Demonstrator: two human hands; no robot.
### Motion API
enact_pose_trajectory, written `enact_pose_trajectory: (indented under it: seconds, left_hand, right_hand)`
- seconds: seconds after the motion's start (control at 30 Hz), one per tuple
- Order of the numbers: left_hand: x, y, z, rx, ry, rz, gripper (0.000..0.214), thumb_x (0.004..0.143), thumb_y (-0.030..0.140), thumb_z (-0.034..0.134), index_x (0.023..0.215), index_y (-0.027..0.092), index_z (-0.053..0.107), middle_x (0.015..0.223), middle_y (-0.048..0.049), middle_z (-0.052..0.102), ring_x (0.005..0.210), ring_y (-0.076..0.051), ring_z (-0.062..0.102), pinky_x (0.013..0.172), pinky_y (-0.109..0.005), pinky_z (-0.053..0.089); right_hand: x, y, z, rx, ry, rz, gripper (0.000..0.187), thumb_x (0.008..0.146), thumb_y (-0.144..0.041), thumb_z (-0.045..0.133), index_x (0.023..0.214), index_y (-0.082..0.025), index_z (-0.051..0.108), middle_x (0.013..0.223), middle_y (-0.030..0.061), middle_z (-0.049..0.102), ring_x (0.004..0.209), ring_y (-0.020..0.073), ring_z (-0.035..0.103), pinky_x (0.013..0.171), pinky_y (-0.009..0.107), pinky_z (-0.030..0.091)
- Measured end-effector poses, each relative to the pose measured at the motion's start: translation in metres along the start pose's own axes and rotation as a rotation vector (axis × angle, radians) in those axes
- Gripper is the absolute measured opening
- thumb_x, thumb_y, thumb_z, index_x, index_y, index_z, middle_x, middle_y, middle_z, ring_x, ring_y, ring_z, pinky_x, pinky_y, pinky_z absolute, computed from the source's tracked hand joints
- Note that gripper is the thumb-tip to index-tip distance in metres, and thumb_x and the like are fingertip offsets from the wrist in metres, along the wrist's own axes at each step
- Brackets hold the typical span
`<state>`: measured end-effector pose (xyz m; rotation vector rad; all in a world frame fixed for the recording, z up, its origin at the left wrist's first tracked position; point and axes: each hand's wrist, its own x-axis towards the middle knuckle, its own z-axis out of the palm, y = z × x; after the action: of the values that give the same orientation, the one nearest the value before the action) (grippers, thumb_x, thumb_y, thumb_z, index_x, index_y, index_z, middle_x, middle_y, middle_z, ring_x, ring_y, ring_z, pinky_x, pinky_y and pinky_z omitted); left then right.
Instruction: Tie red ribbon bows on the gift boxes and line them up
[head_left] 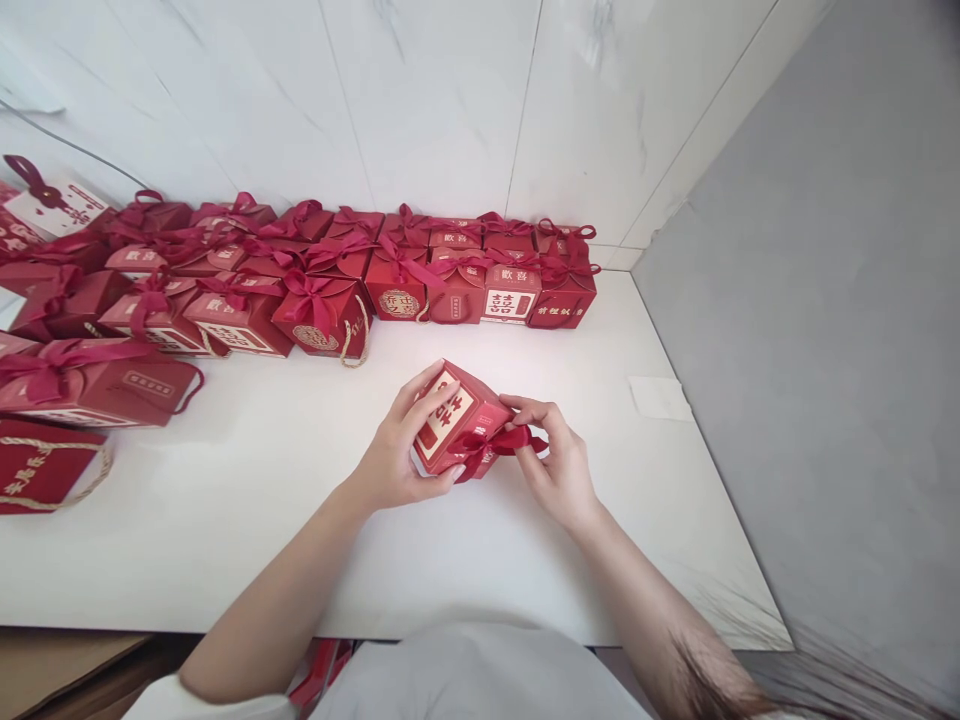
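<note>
The fingers of the left hand curl over the upper edge of a small red box while the thumb presses from beneath, clamping it. The box lies tipped on its side, its white label turned up toward 10 o'clock. The fingers of the right hand are pressed together on the dark red ribbon bow at the box's 4 o'clock end, pinching a loop of it. Whether the box rests on the white tabletop or hangs just above it cannot be told; it sits near the middle of the surface.

At 2 o'clock from the box, a pale paper slip lies flat. From 9 through 12 o'clock, rows of ribboned red boxes stand packed against the marbled wall. At the far 9 o'clock edge lies a red pouch with a rope handle. A grey wall closes the 3 o'clock side.
</note>
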<state>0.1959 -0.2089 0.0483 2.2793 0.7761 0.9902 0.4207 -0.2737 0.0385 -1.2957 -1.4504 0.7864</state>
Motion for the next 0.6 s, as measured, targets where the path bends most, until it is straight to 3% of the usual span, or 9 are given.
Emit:
enact_pose_trajectory:
  seconds: [0.2,0.3,0.4,0.5,0.6]
  left_hand:
    - [0.0,0.0,0.0,-0.013,-0.011,0.012,0.092,0.07,0.023,0.075,0.153,0.026,0.035,0.162,-0.0151,0.025,0.148,-0.038,0.03,0.119,-0.056,0.033]
    - [0.0,0.001,0.0,-0.084,-0.006,0.005,0.091,0.07,0.024,0.075,0.152,0.026,0.036,0.16,-0.0151,0.028,0.147,-0.039,0.031,0.118,-0.057,0.034]
    - [0.0,0.001,0.002,-0.264,-0.024,-0.03,0.088,0.072,0.027,0.073,0.152,0.027,0.037,0.157,-0.0154,0.033,0.145,-0.039,0.035,0.116,-0.057,0.036]
    - [-0.001,-0.001,0.005,-0.445,-0.106,-0.104,0.079,0.078,0.031,0.069,0.15,0.028,0.039,0.156,-0.0145,0.034,0.144,-0.039,0.037,0.115,-0.057,0.037]
    - [-0.001,-0.004,0.007,-0.567,-0.17,-0.171,0.073,0.083,0.035,0.065,0.151,0.029,0.04,0.157,-0.0128,0.034,0.144,-0.038,0.037,0.115,-0.056,0.038]
  right_hand:
    - [0.0,-0.005,-0.001,-0.004,-0.006,0.011,0.009,0.096,-0.033,0.057,0.094,-0.025,0.053,0.129,0.0072,0.066,0.108,0.0215,0.066,0.081,0.035,0.058]
    - [0.001,-0.007,-0.001,0.126,-0.015,0.127,0.016,0.099,-0.041,0.052,0.108,-0.027,0.054,0.132,0.0068,0.063,0.098,0.0195,0.068,0.077,0.035,0.059]
    - [0.002,-0.009,-0.001,0.222,-0.044,0.23,0.031,0.098,-0.048,0.051,0.123,-0.031,0.049,0.136,0.0081,0.059,0.107,0.0226,0.066,0.072,0.034,0.06]
    - [0.003,-0.011,-0.001,0.272,-0.104,0.333,0.037,0.097,-0.054,0.05,0.126,-0.031,0.047,0.139,0.0085,0.057,0.121,0.0265,0.06,0.071,0.033,0.06]
    - [0.003,-0.014,-0.002,0.311,-0.15,0.415,0.041,0.095,-0.059,0.048,0.125,-0.031,0.048,0.142,0.0081,0.054,0.12,0.0272,0.06,0.072,0.033,0.059]
